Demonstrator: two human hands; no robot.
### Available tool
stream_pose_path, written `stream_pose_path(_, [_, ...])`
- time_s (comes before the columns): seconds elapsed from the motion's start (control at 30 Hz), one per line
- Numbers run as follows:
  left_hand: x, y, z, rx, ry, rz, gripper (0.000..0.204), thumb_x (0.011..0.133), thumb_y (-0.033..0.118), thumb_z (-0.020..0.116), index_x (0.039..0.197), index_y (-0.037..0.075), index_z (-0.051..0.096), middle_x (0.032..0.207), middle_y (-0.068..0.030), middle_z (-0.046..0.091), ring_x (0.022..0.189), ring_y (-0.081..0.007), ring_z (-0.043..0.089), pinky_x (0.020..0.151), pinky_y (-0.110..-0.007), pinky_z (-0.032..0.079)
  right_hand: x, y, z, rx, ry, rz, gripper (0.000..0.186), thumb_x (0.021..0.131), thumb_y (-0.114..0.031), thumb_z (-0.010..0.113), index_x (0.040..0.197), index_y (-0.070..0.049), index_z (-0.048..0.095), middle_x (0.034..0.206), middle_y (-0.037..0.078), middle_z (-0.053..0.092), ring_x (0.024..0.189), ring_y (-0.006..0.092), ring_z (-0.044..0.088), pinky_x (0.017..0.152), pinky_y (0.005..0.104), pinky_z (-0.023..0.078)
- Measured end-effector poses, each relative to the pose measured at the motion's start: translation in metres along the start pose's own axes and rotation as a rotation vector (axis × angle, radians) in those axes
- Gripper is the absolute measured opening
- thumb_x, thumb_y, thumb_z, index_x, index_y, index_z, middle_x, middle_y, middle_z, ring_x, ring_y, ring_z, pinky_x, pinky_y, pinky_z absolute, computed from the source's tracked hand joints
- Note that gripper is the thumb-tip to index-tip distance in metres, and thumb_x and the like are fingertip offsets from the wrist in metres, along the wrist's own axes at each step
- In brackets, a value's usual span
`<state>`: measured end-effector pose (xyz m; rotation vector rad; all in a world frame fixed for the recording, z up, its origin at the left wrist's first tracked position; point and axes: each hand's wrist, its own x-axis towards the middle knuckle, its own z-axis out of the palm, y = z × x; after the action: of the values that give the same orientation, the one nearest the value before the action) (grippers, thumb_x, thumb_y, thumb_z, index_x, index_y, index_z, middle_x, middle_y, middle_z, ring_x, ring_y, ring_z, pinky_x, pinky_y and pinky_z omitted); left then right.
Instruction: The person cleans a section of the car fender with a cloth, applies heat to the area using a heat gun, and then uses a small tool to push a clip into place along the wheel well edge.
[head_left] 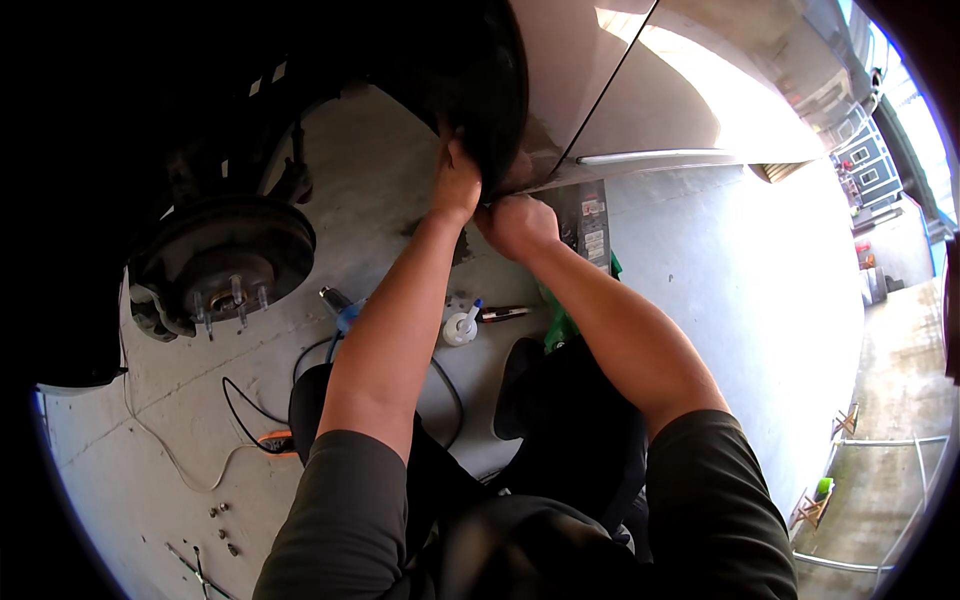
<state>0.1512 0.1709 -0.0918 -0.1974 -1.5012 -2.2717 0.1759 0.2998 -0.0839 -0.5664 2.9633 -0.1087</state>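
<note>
I am crouched at the open wheel arch of a light-coloured car body (640, 110). My left hand (457, 183) reaches up against the dark wheel arch liner (490, 100), its fingers partly lost in shadow. Beside it, my right hand (522, 226) is closed in a fist at the liner's lower edge, under the body's bottom corner. Whatever its fingers grip is hidden. To the left, a bare brake disc (225, 255) with several wheel studs (240, 300) stands exposed, without a wheel.
Below my forearms lie a blue heat-gun-like tool (342, 308), a white bottle with a blue tip (460, 328), a slim dark tool (505, 313) and green material (562, 325). Cables, an orange-black object (277, 443), several small nuts (222, 510) and a cross-shaped wrench (200, 573) are at lower left.
</note>
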Motion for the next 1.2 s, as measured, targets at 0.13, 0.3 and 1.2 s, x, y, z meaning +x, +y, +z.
stream_pose_path(0.13, [0.006,0.008,0.012,-0.061,0.022,0.038,0.073,0.111,0.046,0.029,0.166,0.001,0.018,0.170,-0.0212,0.026,0.158,-0.0346,0.022,0.128,-0.040,0.019,-0.001,-0.007,-0.004,0.039,-0.019,-0.002,0.052,0.100,-0.054,0.054,0.097,-0.009,0.081,0.102,0.017,0.078,0.098,0.0340,0.076,0.083,0.0465,0.060])
stream_pose_path(0.3, [0.001,-0.038,-0.007,0.025,0.010,-0.117,0.073,0.111,0.046,0.028,0.166,0.001,0.016,0.171,-0.0225,0.022,0.160,-0.0363,0.017,0.129,-0.040,0.017,0.000,-0.001,-0.001,0.013,-0.022,0.022,0.054,0.100,-0.054,0.053,0.096,-0.007,0.081,0.102,0.018,0.078,0.099,0.0347,0.076,0.084,0.0464,0.061])
stream_pose_path(1.2, [-0.017,0.008,0.015,-0.072,-0.117,-0.065,0.065,0.110,0.034,0.030,0.165,0.002,0.018,0.167,-0.0143,0.031,0.153,-0.0233,0.030,0.126,-0.034,0.022,0.002,0.000,0.002,-0.014,-0.052,0.000,0.034,0.096,-0.033,0.057,0.100,-0.009,0.080,0.107,0.015,0.078,0.102,0.0321,0.076,0.085,0.0435,0.061])
